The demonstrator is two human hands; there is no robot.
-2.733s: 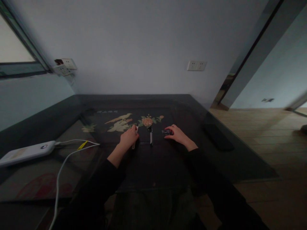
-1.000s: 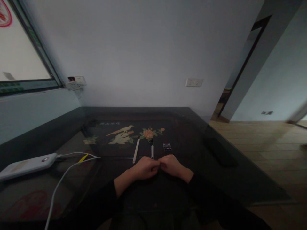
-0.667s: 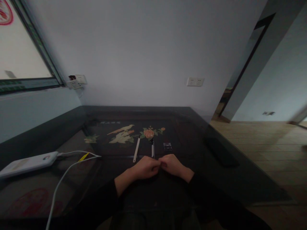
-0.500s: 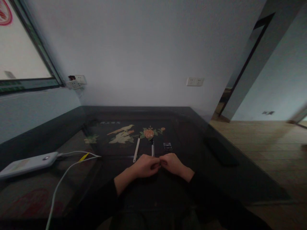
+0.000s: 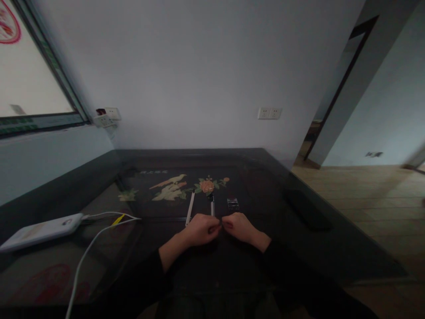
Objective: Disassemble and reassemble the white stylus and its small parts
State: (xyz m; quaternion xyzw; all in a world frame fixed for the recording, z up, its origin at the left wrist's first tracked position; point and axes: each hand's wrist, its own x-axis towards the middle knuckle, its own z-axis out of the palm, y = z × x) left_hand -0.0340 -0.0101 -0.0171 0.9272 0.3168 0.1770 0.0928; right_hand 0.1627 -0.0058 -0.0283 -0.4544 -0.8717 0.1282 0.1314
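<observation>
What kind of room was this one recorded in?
Probably a room in a home: a dark glass-topped table with a bird-and-flower inlay, wall sockets, a wood floor and a doorway on the right.

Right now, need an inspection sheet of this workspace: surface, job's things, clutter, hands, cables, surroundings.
Surface: dark glossy table with a bird-and-flower inlay.
Job's things: pale strip, short dark-tipped tool and small dark clip-like piece lie side by side, just beyond the hands.
Clutter: flat dark object at the right edge.
Hands: left hand and right hand curled, fingertips meeting; anything held is hidden.
Cables: white cable runs from the white power bank.
Surroundings: wall sockets, window, doorway, wood floor.
</observation>
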